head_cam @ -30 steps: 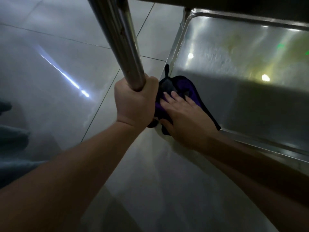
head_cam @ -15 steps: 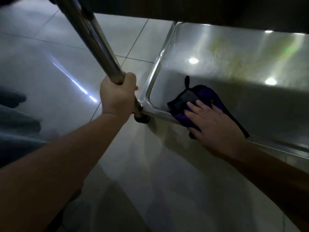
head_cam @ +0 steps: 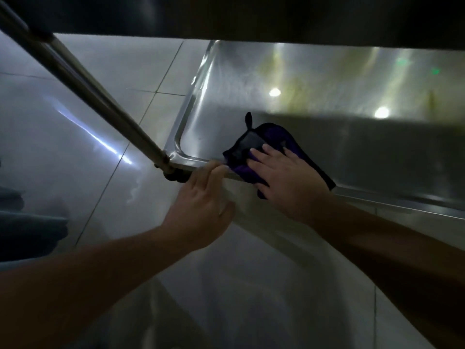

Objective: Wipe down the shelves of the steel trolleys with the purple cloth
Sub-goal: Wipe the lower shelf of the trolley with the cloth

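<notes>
Left hand (head_cam: 201,210) had left the upright pole (head_cam: 83,89); fingertips touched the shelf (head_cam: 314,79) rim, fingers loosely straight.
Right hand (head_cam: 289,182) pressed flat, fingers spread, on soft purple cloth (head_cam: 254,147); brushed steel.

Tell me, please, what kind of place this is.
Probably a commercial kitchen or canteen service area, though this is a guess. A steel trolley shelf with a raised rim stands on a glossy tiled floor, and the right hand presses a purple cloth on it.
</notes>
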Motion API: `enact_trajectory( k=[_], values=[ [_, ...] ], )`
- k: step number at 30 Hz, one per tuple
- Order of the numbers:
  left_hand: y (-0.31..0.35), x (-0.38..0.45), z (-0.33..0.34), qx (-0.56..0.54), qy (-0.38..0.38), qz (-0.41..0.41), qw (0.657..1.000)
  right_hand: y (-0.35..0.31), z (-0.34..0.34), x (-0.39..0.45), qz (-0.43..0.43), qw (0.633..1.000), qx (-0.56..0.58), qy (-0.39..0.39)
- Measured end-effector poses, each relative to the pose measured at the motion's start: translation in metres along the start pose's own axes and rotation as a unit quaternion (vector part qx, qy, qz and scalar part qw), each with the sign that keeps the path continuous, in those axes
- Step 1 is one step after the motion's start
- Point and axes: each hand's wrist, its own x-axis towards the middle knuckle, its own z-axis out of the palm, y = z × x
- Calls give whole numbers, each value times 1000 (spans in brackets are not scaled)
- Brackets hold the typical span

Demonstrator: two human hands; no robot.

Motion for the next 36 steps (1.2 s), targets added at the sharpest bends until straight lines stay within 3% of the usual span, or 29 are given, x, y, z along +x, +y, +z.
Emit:
enact_trajectory(
  k=[3,7,13,16,22,25,36],
  values=[
    [4,7,14,41,-94,-20,995,16,-1,-24,6,1000,-1,0],
    [-4,6,15,110,-123,13,986,59,-1,-71,20,999,-26,-6],
    [10,11,7,173,-185,-10,967,124,-6,-140,65,997,-33,-35],
    [35,15,3,196,-171,-12,966,129,-6,-144,67,997,-30,-35],
    [115,36,27,142,-97,173,970,128,-6,-143,47,998,-38,-26],
    [118,44,35,179,-137,215,950,136,-6,-152,48,998,-39,-15],
    [144,40,38,227,-161,158,947,246,-27,-281,113,992,-30,-55]
  ],
)
